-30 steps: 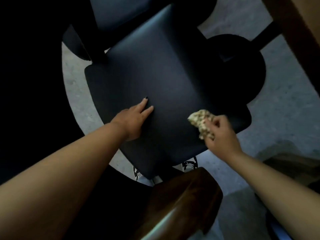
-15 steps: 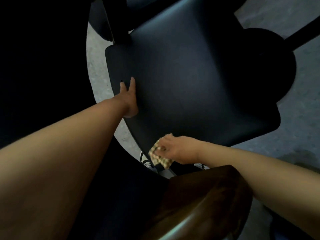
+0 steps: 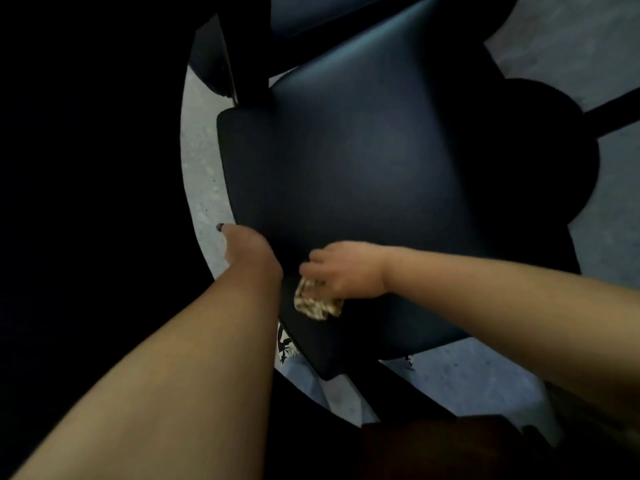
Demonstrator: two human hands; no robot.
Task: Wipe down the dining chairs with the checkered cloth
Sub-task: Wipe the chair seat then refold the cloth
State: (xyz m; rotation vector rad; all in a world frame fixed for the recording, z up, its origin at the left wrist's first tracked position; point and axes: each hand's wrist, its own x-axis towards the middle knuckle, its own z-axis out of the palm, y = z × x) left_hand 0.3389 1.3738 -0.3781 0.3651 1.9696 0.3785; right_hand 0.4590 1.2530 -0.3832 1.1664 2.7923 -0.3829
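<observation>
A dark padded chair seat [image 3: 381, 174] fills the middle of the head view, seen from above. My right hand [image 3: 343, 268] reaches across its near left part and grips the crumpled checkered cloth [image 3: 317, 304], which is pressed onto the seat under my fingers. My left hand [image 3: 246, 251] rests on the seat's left edge, just left of the right hand. One finger with a dark nail points out past the edge; its other fingers are hidden behind the wrist.
The chair's dark backrest and frame [image 3: 221, 60] rise at the top left. Grey floor [image 3: 201, 174] shows around the seat. A round dark base [image 3: 540, 161] lies to the right. A brown wooden chair top [image 3: 443, 445] is at the bottom.
My right hand swept the cloth from the seat's right front corner leftward along the near edge, then slightly up onto the seat. My left hand slid from the seat's middle to its left edge.
</observation>
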